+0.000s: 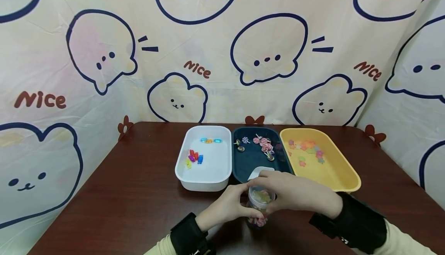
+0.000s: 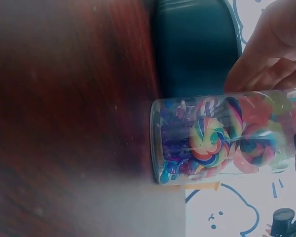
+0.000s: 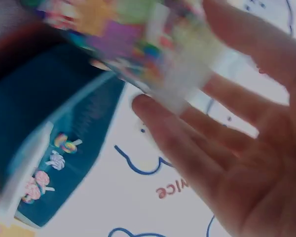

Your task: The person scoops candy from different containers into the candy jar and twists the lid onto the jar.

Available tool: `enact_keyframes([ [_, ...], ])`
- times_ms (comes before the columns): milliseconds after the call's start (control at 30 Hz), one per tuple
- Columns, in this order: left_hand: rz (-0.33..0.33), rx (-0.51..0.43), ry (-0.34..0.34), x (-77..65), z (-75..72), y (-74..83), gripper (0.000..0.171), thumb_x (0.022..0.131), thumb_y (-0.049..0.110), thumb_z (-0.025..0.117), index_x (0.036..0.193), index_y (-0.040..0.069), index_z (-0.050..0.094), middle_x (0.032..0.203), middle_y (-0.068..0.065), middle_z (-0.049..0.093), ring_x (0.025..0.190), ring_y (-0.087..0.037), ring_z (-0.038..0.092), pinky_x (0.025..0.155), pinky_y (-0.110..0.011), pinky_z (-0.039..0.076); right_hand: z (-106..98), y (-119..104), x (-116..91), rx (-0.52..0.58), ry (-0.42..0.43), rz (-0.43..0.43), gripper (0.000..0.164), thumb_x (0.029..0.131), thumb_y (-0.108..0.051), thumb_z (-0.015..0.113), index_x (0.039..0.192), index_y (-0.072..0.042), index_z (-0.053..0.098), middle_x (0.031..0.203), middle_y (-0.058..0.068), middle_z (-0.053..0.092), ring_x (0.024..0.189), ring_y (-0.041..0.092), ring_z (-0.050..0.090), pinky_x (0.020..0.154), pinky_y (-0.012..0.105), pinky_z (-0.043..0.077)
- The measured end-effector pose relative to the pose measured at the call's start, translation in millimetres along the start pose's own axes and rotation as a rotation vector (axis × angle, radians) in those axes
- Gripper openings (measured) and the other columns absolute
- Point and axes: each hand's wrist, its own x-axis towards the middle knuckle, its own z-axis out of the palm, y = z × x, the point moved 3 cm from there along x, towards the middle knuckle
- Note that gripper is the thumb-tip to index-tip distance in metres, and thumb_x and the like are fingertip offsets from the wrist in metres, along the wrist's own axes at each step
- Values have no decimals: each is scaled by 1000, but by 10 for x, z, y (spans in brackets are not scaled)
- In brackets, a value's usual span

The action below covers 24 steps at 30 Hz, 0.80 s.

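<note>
Both hands are around an upright clear jar near the table's front. Colourful charms fill it: swirl lollipops, stars and candy shapes show through its wall in the left wrist view. My left hand holds the jar from the left, thumb across the near side. My right hand curves over the upper part from the right, its thumb on the near side. In the right wrist view the jar is blurred, its whitish top between the thumb and fingers. Whether that top is a separate lid I cannot tell.
Behind the hands stand a white tray with candy-shaped pieces, a dark tray with small lollipops and a yellow tray with translucent star or flower pieces. A white flat piece lies at the dark tray's near edge. A patterned cloth hangs behind.
</note>
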Motion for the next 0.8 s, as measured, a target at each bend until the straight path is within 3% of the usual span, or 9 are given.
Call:
enact_keyframes([
  [367, -15, 25, -2, 16, 21, -9, 50, 89, 15, 81, 134, 3, 63, 121, -12, 73, 95, 1, 59, 89, -17, 54, 56, -35, 43, -162, 134, 124, 51, 72, -46, 89, 104, -12, 69, 83, -1, 63, 68, 9, 51, 59, 21, 47],
  [467, 25, 80, -9, 77, 42, -188, 53, 90, 25, 81, 136, 8, 62, 121, -4, 74, 97, 1, 61, 88, -19, 55, 66, -37, 43, -151, 142, 145, 49, 72, -45, 88, 101, -12, 69, 81, -2, 62, 67, 9, 49, 58, 21, 45],
  [567, 63, 92, -5, 184, 93, -464, 56, 89, 34, 81, 138, 16, 62, 121, 5, 73, 100, 3, 62, 88, -18, 55, 71, -35, 42, -130, 150, 171, 49, 72, -46, 88, 100, -10, 69, 81, -2, 62, 68, 9, 50, 58, 21, 45],
  [700, 59, 47, 8, 321, 169, -800, 58, 86, 40, 82, 138, 24, 61, 122, 12, 72, 102, 5, 62, 90, -17, 54, 78, -24, 43, -112, 159, 203, 51, 72, -46, 89, 100, -8, 70, 80, -1, 62, 67, 10, 51, 58, 21, 47],
  [800, 57, 53, 15, 369, 202, -906, 57, 87, 40, 81, 138, 26, 61, 121, 13, 72, 102, 4, 63, 88, -18, 55, 89, -18, 43, -103, 161, 213, 51, 72, -45, 89, 101, -8, 70, 80, -2, 63, 67, 9, 51, 58, 21, 48],
])
